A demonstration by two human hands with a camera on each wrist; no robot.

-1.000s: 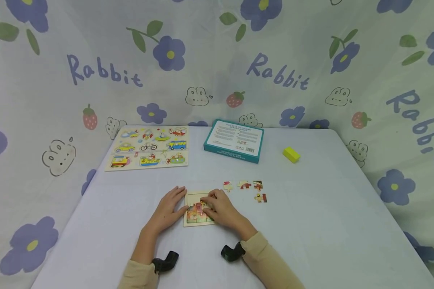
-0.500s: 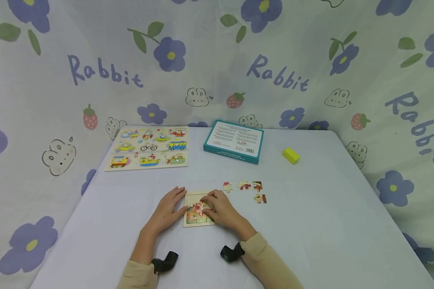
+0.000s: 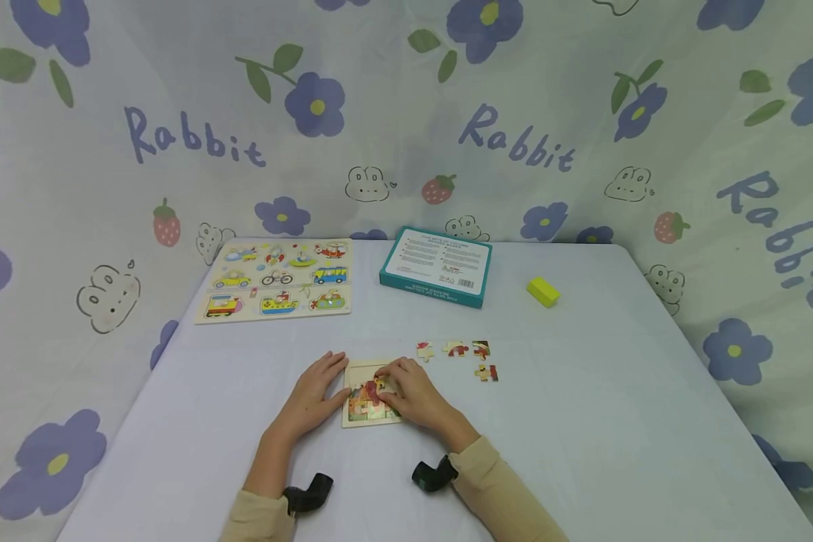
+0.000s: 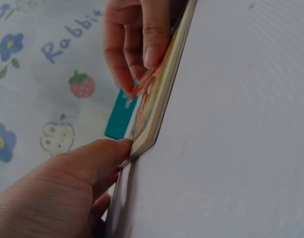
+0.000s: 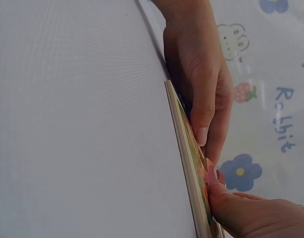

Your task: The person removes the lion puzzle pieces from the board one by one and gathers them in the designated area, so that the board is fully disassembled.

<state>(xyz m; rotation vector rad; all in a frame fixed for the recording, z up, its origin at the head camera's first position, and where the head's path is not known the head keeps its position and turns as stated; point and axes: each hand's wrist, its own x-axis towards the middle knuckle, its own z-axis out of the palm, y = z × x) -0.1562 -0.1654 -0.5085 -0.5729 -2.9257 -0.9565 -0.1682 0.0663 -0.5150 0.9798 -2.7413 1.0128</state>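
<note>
Piece (image 5: 210, 172) sits tilted at board (image 3: 362, 373), pinched by right hand (image 3: 416, 393); left hand (image 3: 317, 391) straight-fingered, gripping nothing, thumb at board edge. I'd brace board lightly, line piece up, level, press, no forcing.

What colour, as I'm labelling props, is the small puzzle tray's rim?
The puzzle tray's rim is pale beige, like bare wood; the head view shows it best.

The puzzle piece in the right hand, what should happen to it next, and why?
I'd probably have the right hand press the piece down flat, because both wrist views show it sticking up from the frame. The left thumb touches the frame's edge, which may help steady it.
</note>
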